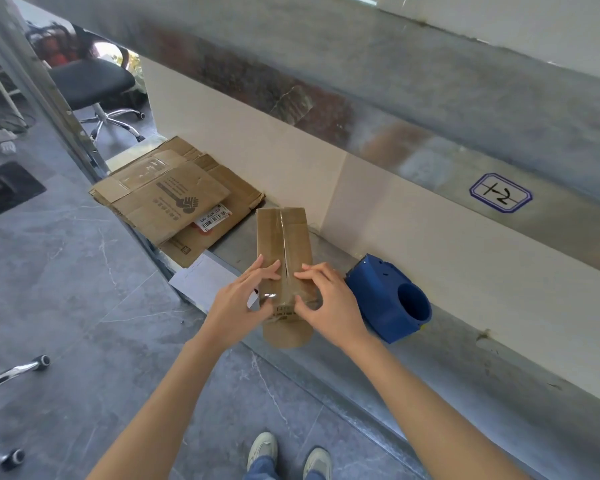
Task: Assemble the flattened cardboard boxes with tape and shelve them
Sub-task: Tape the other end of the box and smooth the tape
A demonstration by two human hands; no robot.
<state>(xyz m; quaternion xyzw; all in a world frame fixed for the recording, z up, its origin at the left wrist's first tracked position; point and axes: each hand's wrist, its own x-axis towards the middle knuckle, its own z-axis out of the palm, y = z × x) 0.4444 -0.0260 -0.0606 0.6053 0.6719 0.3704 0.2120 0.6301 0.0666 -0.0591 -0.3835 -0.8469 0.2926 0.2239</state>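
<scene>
Shoes (pixel 288 455) stand at 6 o'clock on the grey floor (pixel 84 323), and both forearms reach up to a small box (pixel 284 268) at centre. It rests on the low shelf (pixel 447 344) with its near end overhanging the shelf's front edge. Left hand (pixel 238 299): fingers laid flat on the top panel, thumb hooked under the near corner. Right hand (pixel 326 299): fingers bent, tips pressed on the top beside the centre seam, thumb at the near end. Clear tape runs along the seam and folds over the near end; the step in hand appears to be rubbing that tape down. Next, judged: lift the sealed box and shelve it, or seal its other face. Flat cartons (pixel 174 206) lie stacked at 11 o'clock, near but apart from the box. A blue tape dispenser (pixel 385 299) sits at 3 o'clock, just beside the right hand. Room is open toward the floor at 9 o'clock; the wall (pixel 378 216) closes off 1 o'clock.
</scene>
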